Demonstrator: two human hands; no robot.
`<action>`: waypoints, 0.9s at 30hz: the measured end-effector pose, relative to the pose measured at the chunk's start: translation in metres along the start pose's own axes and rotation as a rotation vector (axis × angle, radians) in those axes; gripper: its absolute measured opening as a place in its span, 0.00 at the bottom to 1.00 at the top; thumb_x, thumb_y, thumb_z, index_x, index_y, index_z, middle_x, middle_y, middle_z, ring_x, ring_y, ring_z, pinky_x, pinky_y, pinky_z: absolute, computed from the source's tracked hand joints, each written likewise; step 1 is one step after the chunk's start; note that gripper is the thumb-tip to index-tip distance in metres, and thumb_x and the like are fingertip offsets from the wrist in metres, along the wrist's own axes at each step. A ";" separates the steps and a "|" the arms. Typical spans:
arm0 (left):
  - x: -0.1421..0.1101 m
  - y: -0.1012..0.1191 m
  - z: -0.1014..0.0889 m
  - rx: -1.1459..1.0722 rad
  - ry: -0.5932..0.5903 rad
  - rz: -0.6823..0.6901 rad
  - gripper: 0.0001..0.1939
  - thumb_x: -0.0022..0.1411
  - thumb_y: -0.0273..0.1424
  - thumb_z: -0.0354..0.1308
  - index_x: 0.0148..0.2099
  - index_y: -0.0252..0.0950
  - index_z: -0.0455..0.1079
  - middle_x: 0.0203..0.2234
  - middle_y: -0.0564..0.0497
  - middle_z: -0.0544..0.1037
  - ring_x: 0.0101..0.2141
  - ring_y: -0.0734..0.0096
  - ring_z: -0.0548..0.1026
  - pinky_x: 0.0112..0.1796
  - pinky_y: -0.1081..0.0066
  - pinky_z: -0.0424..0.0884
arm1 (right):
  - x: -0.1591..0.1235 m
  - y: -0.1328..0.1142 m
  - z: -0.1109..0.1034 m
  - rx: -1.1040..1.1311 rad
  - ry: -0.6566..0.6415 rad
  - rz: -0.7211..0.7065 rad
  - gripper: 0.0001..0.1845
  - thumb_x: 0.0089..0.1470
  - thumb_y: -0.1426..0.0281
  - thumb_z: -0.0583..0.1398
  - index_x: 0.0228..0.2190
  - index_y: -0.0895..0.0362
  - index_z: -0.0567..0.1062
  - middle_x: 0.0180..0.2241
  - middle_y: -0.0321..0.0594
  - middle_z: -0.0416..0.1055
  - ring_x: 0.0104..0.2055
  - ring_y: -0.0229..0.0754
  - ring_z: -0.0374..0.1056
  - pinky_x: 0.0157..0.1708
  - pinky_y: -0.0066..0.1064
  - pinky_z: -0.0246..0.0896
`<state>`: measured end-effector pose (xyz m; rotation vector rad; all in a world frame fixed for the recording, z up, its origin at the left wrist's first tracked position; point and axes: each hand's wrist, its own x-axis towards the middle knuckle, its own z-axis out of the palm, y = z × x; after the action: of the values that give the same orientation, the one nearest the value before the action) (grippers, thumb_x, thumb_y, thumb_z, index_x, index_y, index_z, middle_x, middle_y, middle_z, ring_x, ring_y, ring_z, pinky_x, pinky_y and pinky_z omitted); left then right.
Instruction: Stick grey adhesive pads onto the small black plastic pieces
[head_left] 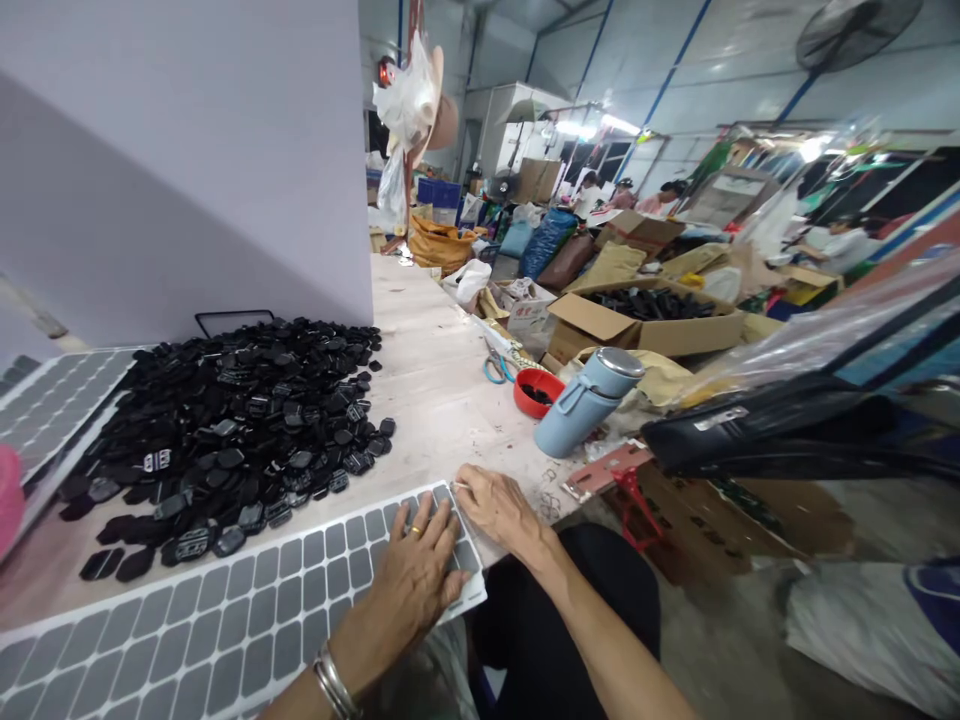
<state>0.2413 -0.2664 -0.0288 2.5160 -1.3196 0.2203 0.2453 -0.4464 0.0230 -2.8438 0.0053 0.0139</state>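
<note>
A long white sheet of grey rounded pads [232,615] lies along the near edge of the table. My left hand [409,570] rests on its right end, fingers stretched out over the pads; a ring and metal bangles are on this hand and wrist. At the sheet's far right corner, my right hand [491,505] has its thumb and fingers pinched together on a small white bit at the border. Behind the sheet spreads a heap of small black plastic pieces [247,420], some showing pale markings.
On the table [427,370] stand a blue flask [577,415], a red bowl [536,392] of black bits and blue-handled scissors [496,368]. A pale panel [187,150] rises behind the heap. Beyond are a carton [660,325] of black parts, sacks and several people. A black bag [750,420] hangs right.
</note>
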 end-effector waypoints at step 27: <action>-0.001 0.002 -0.006 -0.040 -0.045 -0.023 0.27 0.64 0.42 0.50 0.63 0.40 0.58 0.61 0.49 0.63 0.61 0.48 0.56 0.57 0.48 0.52 | 0.003 0.004 -0.001 0.091 -0.025 -0.023 0.07 0.58 0.72 0.53 0.34 0.54 0.71 0.30 0.38 0.73 0.33 0.40 0.68 0.32 0.27 0.51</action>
<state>0.2387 -0.2646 -0.0231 2.5152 -1.2986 0.1323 0.2479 -0.4504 0.0228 -2.7523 -0.0320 0.0436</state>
